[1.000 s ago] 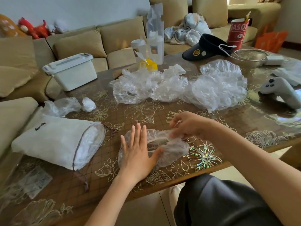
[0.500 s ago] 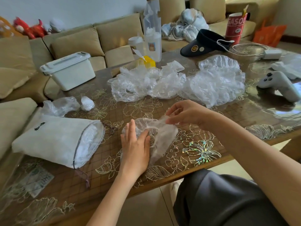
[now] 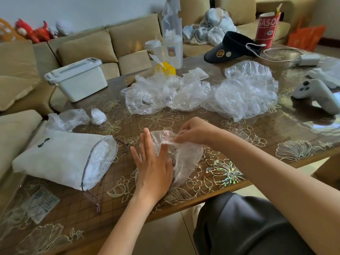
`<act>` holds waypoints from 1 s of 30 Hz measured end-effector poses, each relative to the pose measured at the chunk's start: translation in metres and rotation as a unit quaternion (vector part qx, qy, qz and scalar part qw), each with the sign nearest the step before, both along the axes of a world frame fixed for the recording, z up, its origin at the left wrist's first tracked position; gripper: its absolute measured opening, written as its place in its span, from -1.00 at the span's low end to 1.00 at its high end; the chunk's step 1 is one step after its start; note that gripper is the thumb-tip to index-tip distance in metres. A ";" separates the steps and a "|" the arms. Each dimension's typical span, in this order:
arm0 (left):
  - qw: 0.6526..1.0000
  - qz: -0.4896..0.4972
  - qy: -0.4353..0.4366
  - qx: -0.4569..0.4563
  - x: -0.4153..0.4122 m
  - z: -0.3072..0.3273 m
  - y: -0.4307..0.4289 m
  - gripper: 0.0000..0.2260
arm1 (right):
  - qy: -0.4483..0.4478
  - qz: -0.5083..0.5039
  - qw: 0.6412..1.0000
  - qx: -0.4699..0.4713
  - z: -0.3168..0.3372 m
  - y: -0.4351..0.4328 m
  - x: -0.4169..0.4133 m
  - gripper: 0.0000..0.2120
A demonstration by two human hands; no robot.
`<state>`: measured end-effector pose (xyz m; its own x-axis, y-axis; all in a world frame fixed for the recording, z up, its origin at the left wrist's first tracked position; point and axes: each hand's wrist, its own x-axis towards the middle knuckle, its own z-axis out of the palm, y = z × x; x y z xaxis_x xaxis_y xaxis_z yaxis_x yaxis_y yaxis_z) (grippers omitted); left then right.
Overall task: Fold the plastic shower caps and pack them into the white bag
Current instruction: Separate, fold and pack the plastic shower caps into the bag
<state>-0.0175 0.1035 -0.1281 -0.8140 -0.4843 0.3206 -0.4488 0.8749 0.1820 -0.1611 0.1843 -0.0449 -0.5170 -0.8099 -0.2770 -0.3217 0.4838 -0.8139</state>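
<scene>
Cap fold in progress at the near edge of the surface [image 3: 257, 144]. Left hand [image 3: 154, 168] lies flat with straight fingers, pressing the near half of one shower cap [image 3: 185, 157] down. Right hand [image 3: 195, 131], just beyond it, pinches the cap's gathered rim between thumb and fingertips and holds it lifted.

Change over the last second: the cap was spread low and wide under both hands. Now its far edge is raised and drawn in toward the left fingers, and the film bunches narrower. Read as the fold-over stroke on this cap. It is not yet compact enough to pack.

White bag [image 3: 60, 155] is to the left, on its side with the mouth open toward the hands and the drawstring trailing at the rim. Clear crumpled plastic shows inside the mouth, probably caps already packed, though I can't count them. There looks to be room left.

Past the bag is a small wad [image 3: 98, 115] beside a loose piece of film [image 3: 68, 119].

Mid-surface: pile of loose caps [image 3: 202, 91], wide and unfolded, so most of the job remains.

Far left: lidded box [image 3: 77, 79], white, lid on, contents hidden.
</scene>
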 end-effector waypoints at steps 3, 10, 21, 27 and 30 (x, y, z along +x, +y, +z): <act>1.000 0.009 -0.001 0.018 0.000 0.000 -0.001 -0.62 | -0.049 -0.067 0.995 -0.058 -0.001 0.004 -0.002 -0.90; 0.995 0.060 -0.062 0.054 0.001 0.003 -0.001 -0.37 | -0.120 -0.191 0.961 -0.163 -0.010 0.010 -0.017 -0.85; 0.978 0.098 -0.138 0.119 -0.004 0.015 -0.001 -0.42 | -0.024 0.017 0.994 0.109 0.000 0.012 0.005 -0.45; 0.962 0.098 -0.204 0.156 -0.008 0.022 -0.003 -0.40 | -0.014 0.014 0.983 0.182 0.003 0.024 -0.007 -0.83; 0.950 0.087 -0.239 0.181 -0.008 0.027 -0.004 -0.35 | -0.017 0.049 0.976 0.210 0.005 0.036 -0.021 -0.76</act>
<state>-0.0252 0.0994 -0.1016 -0.7218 -0.6334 -0.2788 -0.6884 0.6984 0.1956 -0.1823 0.2199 -0.0399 -0.4267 -0.6660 -0.6118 -0.3598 0.7457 -0.5608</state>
